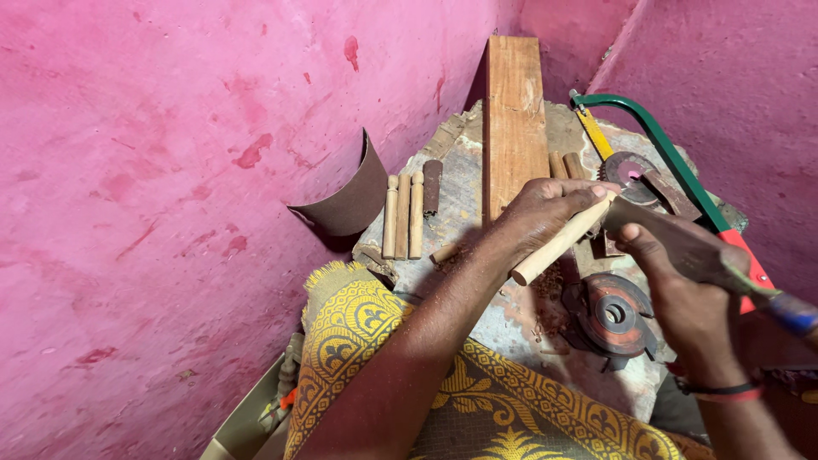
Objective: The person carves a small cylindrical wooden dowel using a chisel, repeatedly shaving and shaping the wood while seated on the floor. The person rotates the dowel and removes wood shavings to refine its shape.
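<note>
Field notes, head camera looking down at a stone work slab (477,162) set in a pink-walled corner.

My left hand (545,209) is closed around the far end of a pale wooden stick (558,243). Fingers wrap over the top, thumb below. The stick's long axis runs on a diagonal: near end low and left over the slab, far end high and right, inside the grip. The free near end hangs just above a scatter of shavings (545,307).

My right hand (682,290) is clamped on a dark flat tool (673,238), which I take to be a file or rasp, though the view is too dim to be sure. Its far tip meets the stick right at the left hand's fingers, so tool and stick cross there. The right hand lies to the right of the stick and nearer to me; the left hand is the one on the stick itself.

Around them:
- A plank (514,119) lies lengthwise toward the far wall.
- Three finished pegs (403,217) lie side by side on the left of the slab, long axes near to far.
- A curled sheet of sandpaper (345,200) leans on the left wall.
- A green-framed hacksaw (665,158) lies on the right, its red handle near the right hand.
- A rusty round cutter disc (613,315) sits just below the stick.
- Yellow patterned cloth (383,341) covers my lap, near.
</note>
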